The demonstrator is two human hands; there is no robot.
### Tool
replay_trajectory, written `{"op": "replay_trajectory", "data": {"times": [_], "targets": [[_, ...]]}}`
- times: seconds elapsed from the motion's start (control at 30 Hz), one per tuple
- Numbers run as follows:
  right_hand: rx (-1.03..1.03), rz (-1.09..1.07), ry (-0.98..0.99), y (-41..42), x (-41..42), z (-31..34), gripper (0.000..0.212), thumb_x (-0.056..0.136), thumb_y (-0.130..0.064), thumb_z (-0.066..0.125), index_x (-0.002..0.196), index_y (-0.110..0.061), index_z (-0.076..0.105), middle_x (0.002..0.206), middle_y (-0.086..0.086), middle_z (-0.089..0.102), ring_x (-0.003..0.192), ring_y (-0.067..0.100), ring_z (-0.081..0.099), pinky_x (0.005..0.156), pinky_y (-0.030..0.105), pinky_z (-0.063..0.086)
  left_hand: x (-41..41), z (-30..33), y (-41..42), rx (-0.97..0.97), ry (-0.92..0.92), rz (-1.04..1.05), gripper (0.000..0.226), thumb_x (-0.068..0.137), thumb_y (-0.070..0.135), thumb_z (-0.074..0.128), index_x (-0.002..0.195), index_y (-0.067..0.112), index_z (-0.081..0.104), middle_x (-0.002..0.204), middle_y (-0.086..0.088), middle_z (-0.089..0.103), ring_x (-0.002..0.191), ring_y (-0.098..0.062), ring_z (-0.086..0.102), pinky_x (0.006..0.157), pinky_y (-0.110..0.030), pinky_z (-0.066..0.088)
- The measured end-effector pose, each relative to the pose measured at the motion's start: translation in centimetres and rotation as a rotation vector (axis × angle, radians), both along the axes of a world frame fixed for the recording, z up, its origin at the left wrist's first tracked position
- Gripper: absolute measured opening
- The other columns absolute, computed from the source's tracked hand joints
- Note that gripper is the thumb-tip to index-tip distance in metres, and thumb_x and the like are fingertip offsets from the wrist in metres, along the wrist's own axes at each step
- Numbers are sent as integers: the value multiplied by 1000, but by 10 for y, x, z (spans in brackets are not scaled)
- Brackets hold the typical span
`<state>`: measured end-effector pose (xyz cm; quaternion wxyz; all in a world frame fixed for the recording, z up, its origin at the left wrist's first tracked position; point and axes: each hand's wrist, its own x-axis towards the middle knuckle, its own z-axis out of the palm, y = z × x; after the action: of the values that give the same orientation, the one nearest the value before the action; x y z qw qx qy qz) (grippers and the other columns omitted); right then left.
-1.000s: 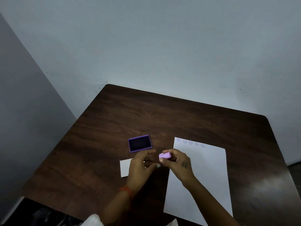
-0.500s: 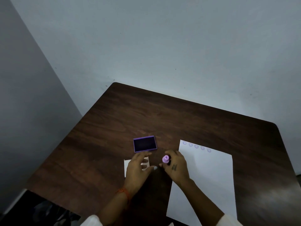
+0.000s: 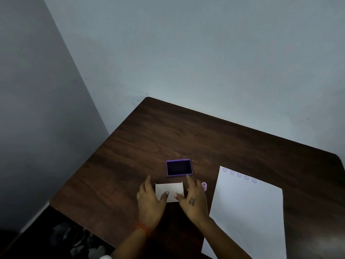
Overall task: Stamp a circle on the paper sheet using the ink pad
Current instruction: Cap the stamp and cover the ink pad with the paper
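Dim, bluish indoor light | soft glare on table (image 3: 315, 242) near right corner | hands slightly blurred | wide-angle edge bending

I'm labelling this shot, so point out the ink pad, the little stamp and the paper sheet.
ink pad (image 3: 179, 167), head view, dark inked centre
stamp (image 3: 204, 186), head view, pink body
paper sheet (image 3: 248, 208), head view, blank middle
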<state>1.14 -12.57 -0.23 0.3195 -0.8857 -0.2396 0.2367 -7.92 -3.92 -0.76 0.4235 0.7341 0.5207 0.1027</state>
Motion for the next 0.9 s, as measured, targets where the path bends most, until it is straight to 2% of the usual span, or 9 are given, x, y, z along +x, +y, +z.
{"op": "replay_trajectory", "data": {"times": [0.17, 0.33, 0.47, 0.67, 0.9], "targets": [[-86, 31, 34, 2, -7, -12, 65, 81, -27, 67, 137, -15, 37, 144, 5, 43, 131, 22, 43, 111, 32, 35, -2, -12, -1, -72, 106, -53, 69, 81, 30, 67, 139, 11, 34, 143, -15, 35, 131, -32, 35, 108, -44, 37], [-43, -17, 61, 7, -6, -7, 59, 81, -22, 67, 134, -16, 41, 141, 6, 46, 128, 22, 46, 108, 33, 39, 4, -6, 0, -96, 88, -39, 64, 81, 30, 67, 136, 13, 39, 140, -14, 39, 128, -32, 40, 107, -45, 39], [55, -80, -6, 9, 4, 8, 56, 82, -18, 65, 134, -16, 43, 137, 6, 49, 125, 22, 48, 104, 34, 44, 14, 9, 5, -28, -8, -23, 61, 80, 22, 68, 134, 15, 42, 138, -14, 41, 127, -31, 41, 105, -43, 39], [72, -176, -56, 22, 36, 32, 57, 84, -22, 64, 136, -17, 41, 135, 8, 48, 122, 24, 49, 104, 38, 45, 49, 32, 14, -26, -118, -22, 62, 80, 20, 67, 135, 15, 39, 140, -13, 38, 128, -30, 39, 107, -45, 39], [28, -220, 21, 30, 59, 24, 55, 83, -24, 65, 134, -15, 44, 138, 10, 47, 125, 28, 47, 105, 39, 42, 73, 24, 17, -107, -67, -29, 63, 82, 21, 66, 137, 13, 37, 141, -14, 40, 131, -31, 36, 108, -44, 35]]}}
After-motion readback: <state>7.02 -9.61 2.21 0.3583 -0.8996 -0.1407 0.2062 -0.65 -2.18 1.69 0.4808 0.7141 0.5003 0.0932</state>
